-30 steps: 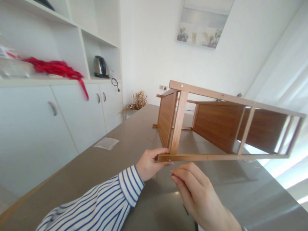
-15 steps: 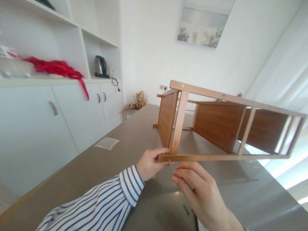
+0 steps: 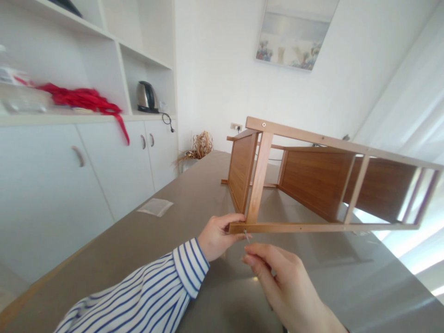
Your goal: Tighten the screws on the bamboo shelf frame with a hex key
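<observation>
A wooden shelf rack (image 3: 294, 227) lies on its side on the grey table, its brown panels standing upright. My left hand (image 3: 220, 236) grips the near corner of its lower rail, thumb above and fingers below. Just to the right, my right hand (image 3: 282, 273) pinches a thin metal hex key (image 3: 247, 237) between thumb and forefinger. The key's far end meets a bolt (image 3: 245, 231) in that rail, close to the crossbar (image 3: 259, 180). A second bolt head (image 3: 264, 125) shows in the upper rail.
A small clear plastic bag (image 3: 156, 207) lies on the table (image 3: 138, 259) to the left. White cabinets (image 3: 114, 162) line the left side, with a kettle (image 3: 146, 97) and red cloth (image 3: 83, 99) on a shelf. Dried plants (image 3: 201, 144) stand at the back.
My right hand has shifted slightly left and its fingers have turned with the key. My left hand keeps its grip, and the rack has barely moved in view.
</observation>
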The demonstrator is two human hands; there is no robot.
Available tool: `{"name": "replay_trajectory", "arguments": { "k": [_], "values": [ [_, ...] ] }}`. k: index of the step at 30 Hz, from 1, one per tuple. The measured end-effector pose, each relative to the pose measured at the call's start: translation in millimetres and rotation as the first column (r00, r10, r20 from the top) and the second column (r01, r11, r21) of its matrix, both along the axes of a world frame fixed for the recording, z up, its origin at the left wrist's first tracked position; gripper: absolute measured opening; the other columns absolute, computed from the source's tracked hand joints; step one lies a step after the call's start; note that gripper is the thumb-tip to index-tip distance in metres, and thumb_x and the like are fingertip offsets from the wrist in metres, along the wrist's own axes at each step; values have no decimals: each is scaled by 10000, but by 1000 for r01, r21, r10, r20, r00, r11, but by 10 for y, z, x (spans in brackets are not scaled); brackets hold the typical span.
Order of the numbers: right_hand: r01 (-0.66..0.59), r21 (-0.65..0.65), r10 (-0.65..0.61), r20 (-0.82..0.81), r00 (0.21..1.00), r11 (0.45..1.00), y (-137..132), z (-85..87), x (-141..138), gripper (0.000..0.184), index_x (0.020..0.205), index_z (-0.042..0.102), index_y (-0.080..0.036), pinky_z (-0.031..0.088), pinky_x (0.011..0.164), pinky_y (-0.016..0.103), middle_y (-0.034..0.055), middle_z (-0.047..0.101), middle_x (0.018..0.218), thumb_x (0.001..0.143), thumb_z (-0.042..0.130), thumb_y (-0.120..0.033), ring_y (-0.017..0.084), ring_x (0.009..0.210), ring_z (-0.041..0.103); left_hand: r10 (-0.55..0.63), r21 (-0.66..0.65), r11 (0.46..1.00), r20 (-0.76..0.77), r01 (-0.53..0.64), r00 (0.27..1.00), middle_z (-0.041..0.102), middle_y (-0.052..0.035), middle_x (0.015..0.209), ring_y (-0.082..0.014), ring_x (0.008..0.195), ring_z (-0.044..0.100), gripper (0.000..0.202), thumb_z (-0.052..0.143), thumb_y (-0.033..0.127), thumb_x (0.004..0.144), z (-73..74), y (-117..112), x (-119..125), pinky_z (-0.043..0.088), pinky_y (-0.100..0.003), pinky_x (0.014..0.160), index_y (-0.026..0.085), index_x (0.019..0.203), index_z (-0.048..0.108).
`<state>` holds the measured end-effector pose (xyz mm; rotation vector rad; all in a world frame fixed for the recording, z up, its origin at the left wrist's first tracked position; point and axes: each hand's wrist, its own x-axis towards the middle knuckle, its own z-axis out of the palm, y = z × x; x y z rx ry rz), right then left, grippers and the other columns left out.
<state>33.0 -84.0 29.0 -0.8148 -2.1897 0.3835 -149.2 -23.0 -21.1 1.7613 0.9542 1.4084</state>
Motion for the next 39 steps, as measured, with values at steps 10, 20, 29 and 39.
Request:
{"name": "replay_trajectory", "arguments": {
  "k": [10,20,29,39],
  "values": [
    [-118,-260,127,18,992,958,-12,47,96,294,1220,494,-242,513,853,239,36,653,1143,934,438,-202,125,1017,625,-3,-1,1000,-7,3,1000,734,-32,813,-154,711,695,327,731,313,686,-71,37,-14,563,-240,695,141,953,650],
    [-4,12,4,-10,1000,1000,38,61,24,82,925,605,-217,504,721,254,17,629,844,871,588,-276,144,791,599,-14,-11,1000,-5,14,1000,721,-33,765,-150,678,678,350,737,345,667,-7,16,-10,549,-228,685,136,935,654],
    [62,22,-60,-66,996,998,26,88,-58,102,989,563,-226,462,636,233,-17,616,781,892,532,-235,118,693,581,25,21,999,-34,-25,999,719,-42,791,-143,669,669,343,711,340,688,-24,10,-20,546,-230,658,128,954,664],
    [-29,73,32,-43,999,997,51,41,33,125,1015,554,-240,481,655,191,-15,668,842,917,498,-186,100,720,629,-9,-5,1000,12,9,1000,738,-36,831,-155,720,697,337,735,313,673,-27,19,1,565,-235,716,137,951,659]
  ]
}}
